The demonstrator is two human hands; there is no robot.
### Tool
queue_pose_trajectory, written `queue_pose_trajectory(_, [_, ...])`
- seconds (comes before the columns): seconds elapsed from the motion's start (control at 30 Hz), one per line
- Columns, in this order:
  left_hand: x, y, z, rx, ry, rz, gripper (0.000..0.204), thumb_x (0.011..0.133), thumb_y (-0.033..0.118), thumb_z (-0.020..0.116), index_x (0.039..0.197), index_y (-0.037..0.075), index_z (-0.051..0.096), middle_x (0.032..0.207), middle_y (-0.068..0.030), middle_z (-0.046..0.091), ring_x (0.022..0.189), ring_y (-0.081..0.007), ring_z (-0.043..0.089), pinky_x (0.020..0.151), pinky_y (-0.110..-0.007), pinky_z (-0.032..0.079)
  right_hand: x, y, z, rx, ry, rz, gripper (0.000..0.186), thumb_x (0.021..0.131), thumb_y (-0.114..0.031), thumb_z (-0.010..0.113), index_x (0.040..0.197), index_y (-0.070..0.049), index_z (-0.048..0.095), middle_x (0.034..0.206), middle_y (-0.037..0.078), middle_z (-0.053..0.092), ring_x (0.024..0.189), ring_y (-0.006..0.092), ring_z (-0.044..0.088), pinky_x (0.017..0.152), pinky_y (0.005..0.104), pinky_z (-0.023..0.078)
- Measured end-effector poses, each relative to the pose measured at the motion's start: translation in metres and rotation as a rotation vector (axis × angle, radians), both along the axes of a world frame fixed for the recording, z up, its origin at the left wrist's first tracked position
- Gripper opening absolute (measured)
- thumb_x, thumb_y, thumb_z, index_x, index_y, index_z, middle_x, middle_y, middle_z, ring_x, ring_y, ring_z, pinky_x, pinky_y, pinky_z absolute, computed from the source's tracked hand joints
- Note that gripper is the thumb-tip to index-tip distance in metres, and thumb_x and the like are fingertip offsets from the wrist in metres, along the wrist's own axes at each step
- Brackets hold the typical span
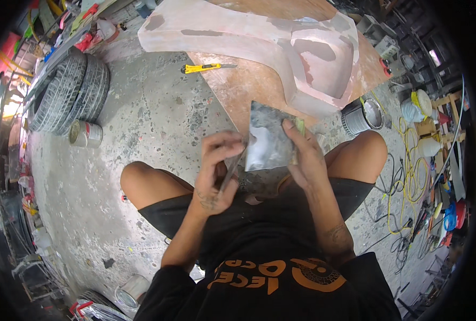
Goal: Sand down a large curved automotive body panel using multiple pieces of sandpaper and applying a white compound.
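left hand (214,174): at the centre of my frame, fingers curled around a thin flat strip (230,172), which i see nearly edge-on.
right hand (308,155): just right of centre, fingers grasping the right edge of a smeared grey sheet (270,140), thumb on its face.
smeared grey sheet: mid-frame, between the hands; i can't tell whether the thin flat strip touches it.
moulded panel (238,37): upper centre to upper right, pale with darker grey patches, resting on a brown board (232,88).
utility knife (203,68): yellow, upper centre-left, lying across the left edge of the brown board.
tyres (69,96): upper left, dusty, a tin can (93,135) just below them.
bucket (352,121): right of centre, near the moulded panel.
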State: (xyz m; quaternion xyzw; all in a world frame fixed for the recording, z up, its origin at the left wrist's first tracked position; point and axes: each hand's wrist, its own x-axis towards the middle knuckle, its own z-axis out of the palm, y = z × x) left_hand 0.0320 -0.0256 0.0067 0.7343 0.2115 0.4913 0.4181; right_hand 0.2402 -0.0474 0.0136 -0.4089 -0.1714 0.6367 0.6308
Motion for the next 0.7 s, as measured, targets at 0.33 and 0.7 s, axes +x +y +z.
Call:
queue_pose_trajectory(0.33, [0.0,-0.011,-0.029,0.289,0.089,0.052,0.065,0.066,-0.015,0.071,0.124,0.011,0.057,0.129,-0.0149,0.051,0.116,-0.0351,0.05,0.101,-0.047,0.042,-0.021,-0.023,-0.002,0.012,0.119,0.001,0.027,0.099,-0.014,0.062,0.121,0.002,0.059,0.112,0.01,0.067,0.099,0.0176,0.067,0.084,0.0328,0.057])
queue_pose_trajectory(0.7, [-0.03,0.022,0.0,0.218,0.478,0.004,0.044,0.079,0.016,0.063,0.123,0.01,0.066,0.132,-0.0043,0.061,0.119,-0.0291,0.049,0.104,-0.042,0.033,0.001,-0.018,-0.017,-0.078,-0.187,0.034,0.025,0.094,-0.015,0.065,0.111,0.003,0.064,0.102,0.01,0.068,0.084,0.0174,0.067,0.071,0.0319,0.057])
